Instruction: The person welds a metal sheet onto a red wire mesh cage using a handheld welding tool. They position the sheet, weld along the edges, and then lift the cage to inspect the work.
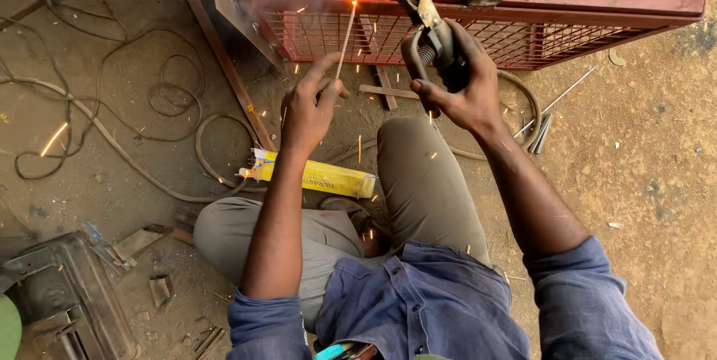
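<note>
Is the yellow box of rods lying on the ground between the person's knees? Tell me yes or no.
Yes. The yellow box lies flat on the dirt ground in front of the person, between the bent knees and under the left hand.

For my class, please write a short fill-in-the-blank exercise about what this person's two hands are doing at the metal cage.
1. The right hand grips a welding electrode ____.
2. The left hand steadies the thin welding ____ with its fingers.
3. Sparks fly where the tip meets the ____ mesh cage.
4. Under the left forearm, a ____ electrode box lies on the ground.

Missing words: holder; rod; red; yellow
</note>
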